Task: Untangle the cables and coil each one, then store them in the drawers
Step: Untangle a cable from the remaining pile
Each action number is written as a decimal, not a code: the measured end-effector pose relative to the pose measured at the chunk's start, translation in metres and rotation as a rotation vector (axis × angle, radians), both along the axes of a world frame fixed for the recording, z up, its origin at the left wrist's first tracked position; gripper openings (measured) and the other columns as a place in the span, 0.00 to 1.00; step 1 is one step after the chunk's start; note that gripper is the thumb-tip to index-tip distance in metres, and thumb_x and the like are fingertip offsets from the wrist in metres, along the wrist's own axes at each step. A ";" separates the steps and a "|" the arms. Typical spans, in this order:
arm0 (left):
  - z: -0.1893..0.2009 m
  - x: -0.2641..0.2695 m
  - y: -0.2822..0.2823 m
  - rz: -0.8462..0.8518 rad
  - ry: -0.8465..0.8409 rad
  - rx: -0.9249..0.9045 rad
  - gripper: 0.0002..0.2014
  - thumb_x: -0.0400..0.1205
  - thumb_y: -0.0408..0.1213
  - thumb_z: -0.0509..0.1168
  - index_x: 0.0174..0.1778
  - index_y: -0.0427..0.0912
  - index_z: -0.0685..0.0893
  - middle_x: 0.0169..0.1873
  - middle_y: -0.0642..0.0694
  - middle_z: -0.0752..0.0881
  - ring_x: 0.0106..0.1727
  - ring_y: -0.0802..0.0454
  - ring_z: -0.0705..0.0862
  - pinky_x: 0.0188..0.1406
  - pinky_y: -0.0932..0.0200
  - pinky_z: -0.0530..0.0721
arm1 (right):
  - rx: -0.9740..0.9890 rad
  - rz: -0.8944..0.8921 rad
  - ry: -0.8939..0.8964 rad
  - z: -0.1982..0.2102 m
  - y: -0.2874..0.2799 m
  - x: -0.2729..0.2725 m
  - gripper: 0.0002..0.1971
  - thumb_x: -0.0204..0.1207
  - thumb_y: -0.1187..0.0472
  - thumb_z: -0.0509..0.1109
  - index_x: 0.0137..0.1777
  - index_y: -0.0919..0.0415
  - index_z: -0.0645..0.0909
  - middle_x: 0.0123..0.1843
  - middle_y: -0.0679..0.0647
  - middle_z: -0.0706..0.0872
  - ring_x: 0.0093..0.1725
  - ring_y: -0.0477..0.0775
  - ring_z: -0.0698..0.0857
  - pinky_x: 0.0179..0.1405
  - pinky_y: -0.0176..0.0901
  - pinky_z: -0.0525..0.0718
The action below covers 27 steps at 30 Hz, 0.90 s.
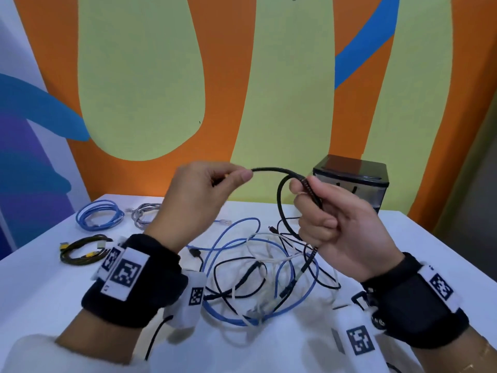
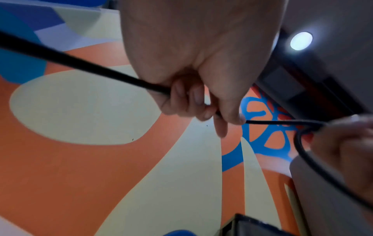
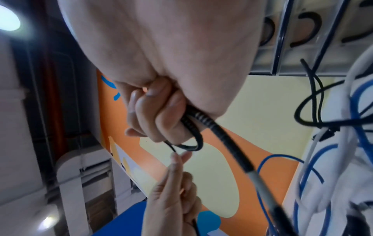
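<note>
Both hands are raised above the white table [image 1: 48, 281] and hold one black cable [image 1: 271, 170]. My left hand [image 1: 215, 181] pinches it between thumb and fingers; the left wrist view shows the cable [image 2: 80, 63] running through the curled fingers [image 2: 187, 99]. My right hand [image 1: 320, 200] grips a small loop of the same cable together with its ribbed plug end [image 3: 203, 118]. Below them lies a tangle of blue, white and black cables [image 1: 258, 270]. The black drawer unit [image 1: 352, 181] stands at the back right.
Three coiled cables lie at the table's left: a blue coil [image 1: 99, 214], a grey coil [image 1: 145, 214] and a black coil with yellow plugs [image 1: 80, 251]. An orange, green and blue painted wall rises behind the table.
</note>
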<state>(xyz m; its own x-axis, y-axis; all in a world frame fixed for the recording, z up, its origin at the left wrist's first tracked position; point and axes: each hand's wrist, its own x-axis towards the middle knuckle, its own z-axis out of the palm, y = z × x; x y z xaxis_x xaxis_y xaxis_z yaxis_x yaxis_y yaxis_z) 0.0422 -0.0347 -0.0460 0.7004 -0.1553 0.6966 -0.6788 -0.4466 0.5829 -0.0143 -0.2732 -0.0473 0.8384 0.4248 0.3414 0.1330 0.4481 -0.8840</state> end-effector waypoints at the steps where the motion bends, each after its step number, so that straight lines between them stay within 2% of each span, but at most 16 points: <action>1: -0.003 -0.001 -0.004 0.016 0.048 0.124 0.12 0.88 0.56 0.70 0.53 0.57 0.96 0.22 0.57 0.77 0.25 0.57 0.70 0.28 0.57 0.67 | 0.040 -0.022 -0.005 0.000 0.001 0.000 0.19 0.89 0.55 0.57 0.60 0.63 0.89 0.26 0.46 0.65 0.21 0.45 0.55 0.24 0.40 0.54; 2: -0.005 -0.003 -0.008 0.007 0.090 0.252 0.13 0.90 0.57 0.67 0.55 0.57 0.95 0.23 0.57 0.81 0.25 0.55 0.73 0.28 0.56 0.70 | 0.077 -0.045 -0.012 0.001 0.001 0.000 0.21 0.90 0.56 0.56 0.68 0.66 0.87 0.26 0.47 0.69 0.20 0.44 0.57 0.24 0.38 0.56; 3: -0.007 -0.007 -0.014 -0.031 0.121 0.369 0.15 0.91 0.57 0.65 0.57 0.56 0.94 0.25 0.53 0.83 0.26 0.52 0.75 0.29 0.52 0.74 | 0.113 -0.070 -0.016 0.001 0.002 0.000 0.22 0.91 0.57 0.56 0.74 0.67 0.83 0.28 0.48 0.73 0.19 0.43 0.61 0.25 0.37 0.59; 4: -0.009 -0.011 -0.021 -0.086 0.141 0.463 0.15 0.92 0.56 0.64 0.57 0.54 0.93 0.25 0.49 0.82 0.26 0.50 0.74 0.30 0.50 0.73 | 0.145 -0.103 -0.018 0.002 0.004 0.001 0.22 0.91 0.58 0.56 0.78 0.68 0.80 0.31 0.49 0.77 0.20 0.43 0.66 0.25 0.35 0.64; 6: -0.011 -0.023 -0.036 -0.160 0.135 0.598 0.14 0.93 0.54 0.62 0.51 0.53 0.89 0.24 0.49 0.78 0.26 0.51 0.73 0.30 0.49 0.72 | 0.193 -0.198 -0.013 0.000 0.006 0.004 0.21 0.92 0.60 0.56 0.80 0.70 0.76 0.36 0.52 0.84 0.25 0.45 0.76 0.28 0.33 0.75; 8: -0.011 -0.031 -0.046 -0.179 0.075 0.689 0.16 0.93 0.55 0.62 0.42 0.53 0.81 0.26 0.50 0.79 0.29 0.52 0.76 0.32 0.47 0.77 | 0.197 -0.304 -0.034 -0.002 0.007 0.009 0.20 0.93 0.62 0.56 0.80 0.70 0.73 0.41 0.57 0.90 0.34 0.49 0.88 0.36 0.34 0.85; 10: -0.011 -0.035 -0.049 -0.185 0.026 0.725 0.16 0.92 0.57 0.62 0.44 0.53 0.82 0.27 0.52 0.81 0.31 0.53 0.77 0.35 0.45 0.80 | 0.104 -0.418 -0.093 -0.006 0.005 0.015 0.19 0.94 0.61 0.56 0.81 0.68 0.71 0.48 0.62 0.93 0.44 0.55 0.93 0.44 0.37 0.89; 11: -0.010 -0.036 -0.048 -0.190 0.006 0.707 0.16 0.91 0.58 0.63 0.45 0.53 0.85 0.26 0.53 0.81 0.31 0.54 0.78 0.34 0.46 0.80 | 0.026 -0.468 -0.125 -0.008 0.005 0.017 0.18 0.95 0.61 0.55 0.81 0.66 0.70 0.49 0.64 0.94 0.45 0.57 0.94 0.46 0.39 0.90; 13: -0.005 -0.037 -0.044 -0.202 -0.043 0.614 0.13 0.89 0.57 0.69 0.47 0.53 0.91 0.25 0.55 0.81 0.30 0.56 0.78 0.31 0.49 0.78 | -0.143 -0.523 -0.152 -0.011 0.004 0.019 0.17 0.95 0.60 0.56 0.81 0.61 0.71 0.45 0.61 0.94 0.42 0.54 0.93 0.46 0.42 0.90; 15: 0.001 -0.037 -0.039 -0.236 -0.068 0.466 0.08 0.84 0.53 0.77 0.45 0.53 0.94 0.27 0.58 0.87 0.30 0.60 0.82 0.32 0.53 0.80 | -0.305 -0.492 -0.151 -0.014 0.005 0.018 0.17 0.95 0.61 0.56 0.79 0.61 0.75 0.38 0.57 0.90 0.35 0.53 0.88 0.44 0.45 0.87; 16: 0.004 -0.037 -0.035 -0.271 -0.058 0.377 0.06 0.82 0.49 0.80 0.44 0.52 0.95 0.30 0.59 0.90 0.32 0.61 0.86 0.34 0.55 0.83 | -0.373 -0.435 -0.161 -0.015 0.006 0.017 0.15 0.95 0.62 0.57 0.74 0.63 0.79 0.35 0.59 0.87 0.32 0.55 0.85 0.40 0.46 0.84; 18: 0.008 -0.033 -0.025 -0.299 -0.057 0.223 0.05 0.77 0.42 0.85 0.43 0.47 0.96 0.35 0.57 0.93 0.39 0.57 0.91 0.40 0.56 0.86 | -0.460 -0.281 -0.184 -0.016 0.008 0.013 0.13 0.94 0.61 0.58 0.58 0.67 0.82 0.30 0.61 0.82 0.25 0.55 0.75 0.30 0.42 0.75; 19: 0.009 -0.029 -0.019 -0.293 -0.068 0.172 0.06 0.76 0.41 0.85 0.44 0.46 0.97 0.37 0.55 0.93 0.40 0.54 0.91 0.41 0.56 0.86 | -0.471 -0.212 -0.180 -0.015 0.008 0.012 0.13 0.93 0.61 0.58 0.54 0.68 0.80 0.29 0.59 0.79 0.24 0.53 0.70 0.27 0.39 0.70; 20: 0.009 -0.024 -0.014 -0.291 -0.078 0.133 0.06 0.76 0.40 0.85 0.46 0.45 0.98 0.38 0.54 0.93 0.40 0.52 0.90 0.40 0.58 0.84 | -0.456 -0.161 -0.161 -0.014 0.007 0.011 0.13 0.93 0.60 0.59 0.54 0.68 0.80 0.28 0.57 0.75 0.25 0.52 0.65 0.26 0.38 0.66; 23: 0.004 -0.007 -0.002 -0.250 -0.115 0.042 0.08 0.79 0.37 0.82 0.52 0.43 0.98 0.40 0.50 0.92 0.40 0.51 0.86 0.42 0.60 0.78 | -0.355 -0.097 -0.041 -0.010 0.001 0.010 0.17 0.91 0.60 0.57 0.62 0.70 0.85 0.32 0.54 0.63 0.29 0.48 0.60 0.25 0.35 0.61; 27: -0.004 0.005 -0.004 -0.110 -0.290 0.084 0.09 0.84 0.39 0.78 0.59 0.46 0.97 0.47 0.47 0.89 0.47 0.44 0.86 0.46 0.45 0.83 | -0.235 -0.030 0.035 -0.006 -0.002 0.006 0.15 0.89 0.56 0.60 0.51 0.64 0.84 0.33 0.51 0.58 0.27 0.43 0.59 0.23 0.35 0.55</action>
